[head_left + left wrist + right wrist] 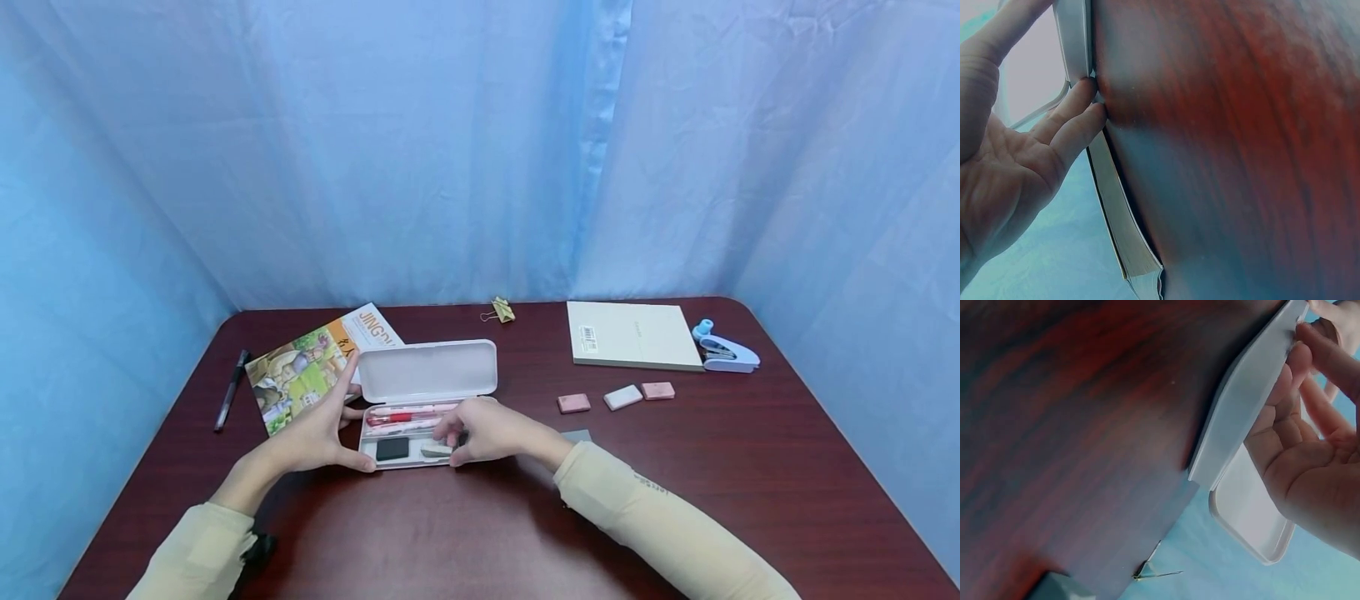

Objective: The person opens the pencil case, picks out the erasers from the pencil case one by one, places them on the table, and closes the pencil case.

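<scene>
— Two hands were at one white pencil case (420, 417) near the middle of the table (750, 467). How was each hand?

— The left hand (318, 433) was spread wide, its straight fingers touching the left end of the case. The right hand (483, 432) lay over the right part of the tray, fingers curled on a whitish eraser (435, 451) inside.

— What did the case hold?

— One black eraser (392, 448), that whitish one, and red pens (408, 414); their number I could not tell. The lid (427, 370) stood open behind.

— And around it?

— Three erasers (616, 397) in a row, two pink and one white. One book (315, 367), one black pen (231, 388), one binder clip (501, 310), one notebook (633, 335), one blue stapler (723, 350).
</scene>
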Demonstrator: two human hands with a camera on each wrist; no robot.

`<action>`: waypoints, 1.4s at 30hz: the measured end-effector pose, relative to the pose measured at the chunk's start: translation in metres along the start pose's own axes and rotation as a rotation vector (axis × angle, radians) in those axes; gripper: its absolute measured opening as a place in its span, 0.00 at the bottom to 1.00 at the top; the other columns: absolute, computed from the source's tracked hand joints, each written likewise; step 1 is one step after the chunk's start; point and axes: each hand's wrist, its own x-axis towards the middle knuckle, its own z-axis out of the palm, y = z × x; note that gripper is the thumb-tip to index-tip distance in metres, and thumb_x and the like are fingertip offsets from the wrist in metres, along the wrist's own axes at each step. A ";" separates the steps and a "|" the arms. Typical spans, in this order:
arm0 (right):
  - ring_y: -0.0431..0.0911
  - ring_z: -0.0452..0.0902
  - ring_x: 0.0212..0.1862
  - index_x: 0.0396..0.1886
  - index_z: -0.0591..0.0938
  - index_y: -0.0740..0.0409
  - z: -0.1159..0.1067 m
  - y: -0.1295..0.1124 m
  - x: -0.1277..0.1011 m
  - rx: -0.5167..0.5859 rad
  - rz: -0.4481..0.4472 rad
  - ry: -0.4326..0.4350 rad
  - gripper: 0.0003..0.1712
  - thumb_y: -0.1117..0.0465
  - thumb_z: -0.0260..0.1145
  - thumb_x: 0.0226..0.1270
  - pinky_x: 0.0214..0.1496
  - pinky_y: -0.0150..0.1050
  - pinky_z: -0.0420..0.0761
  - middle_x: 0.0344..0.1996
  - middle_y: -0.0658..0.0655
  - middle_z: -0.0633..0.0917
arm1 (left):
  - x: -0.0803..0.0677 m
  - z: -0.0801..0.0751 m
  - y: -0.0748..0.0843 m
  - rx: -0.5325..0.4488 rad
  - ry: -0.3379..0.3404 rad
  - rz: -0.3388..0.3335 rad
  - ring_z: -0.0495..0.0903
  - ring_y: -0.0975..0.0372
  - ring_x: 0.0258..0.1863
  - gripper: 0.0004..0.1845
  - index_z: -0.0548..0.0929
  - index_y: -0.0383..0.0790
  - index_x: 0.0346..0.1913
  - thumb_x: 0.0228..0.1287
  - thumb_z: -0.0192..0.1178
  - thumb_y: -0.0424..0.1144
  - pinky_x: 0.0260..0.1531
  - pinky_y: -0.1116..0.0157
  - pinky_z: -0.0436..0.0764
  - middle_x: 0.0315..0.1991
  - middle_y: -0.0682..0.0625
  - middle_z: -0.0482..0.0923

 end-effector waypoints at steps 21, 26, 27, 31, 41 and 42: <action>0.31 0.77 0.35 0.45 0.91 0.55 0.001 0.000 -0.004 0.004 -0.035 0.042 0.10 0.65 0.71 0.64 0.42 0.30 0.78 0.32 0.43 0.87 | -0.001 0.001 0.000 -0.001 0.000 0.001 0.76 0.45 0.63 0.79 0.26 0.66 0.80 0.44 0.85 0.45 0.62 0.44 0.73 0.71 0.33 0.59; 0.33 0.75 0.31 0.43 0.92 0.56 -0.004 0.004 -0.009 0.076 -0.034 0.094 0.09 0.65 0.71 0.64 0.37 0.29 0.76 0.29 0.44 0.87 | -0.002 0.001 0.001 -0.005 0.001 -0.008 0.76 0.45 0.64 0.78 0.26 0.66 0.80 0.44 0.85 0.45 0.62 0.44 0.72 0.71 0.33 0.59; 0.33 0.74 0.29 0.42 0.92 0.56 -0.006 0.005 -0.011 0.103 -0.027 0.099 0.09 0.65 0.71 0.64 0.34 0.29 0.75 0.27 0.44 0.87 | -0.002 0.001 0.001 -0.005 0.000 -0.010 0.76 0.45 0.64 0.78 0.26 0.66 0.80 0.44 0.84 0.45 0.62 0.44 0.72 0.71 0.33 0.59; 0.37 0.80 0.28 0.42 0.91 0.57 -0.014 0.007 -0.018 0.286 0.048 0.098 0.08 0.66 0.71 0.65 0.31 0.31 0.80 0.29 0.46 0.88 | -0.002 0.001 0.000 0.000 -0.001 -0.012 0.76 0.45 0.64 0.78 0.26 0.65 0.80 0.44 0.84 0.46 0.62 0.44 0.72 0.71 0.33 0.59; 0.55 0.87 0.44 0.54 0.85 0.70 -0.039 0.020 -0.048 0.748 0.181 0.103 0.16 0.68 0.69 0.69 0.46 0.51 0.86 0.45 0.61 0.87 | 0.000 0.000 0.001 0.005 0.000 0.000 0.76 0.45 0.63 0.79 0.26 0.65 0.80 0.43 0.85 0.46 0.62 0.45 0.73 0.71 0.34 0.60; 0.56 0.87 0.45 0.54 0.84 0.71 -0.043 0.022 -0.052 0.760 0.187 0.112 0.17 0.67 0.70 0.69 0.46 0.52 0.85 0.45 0.62 0.87 | 0.000 0.000 0.001 0.006 0.002 0.002 0.76 0.45 0.63 0.79 0.26 0.65 0.80 0.43 0.85 0.46 0.62 0.45 0.73 0.70 0.34 0.60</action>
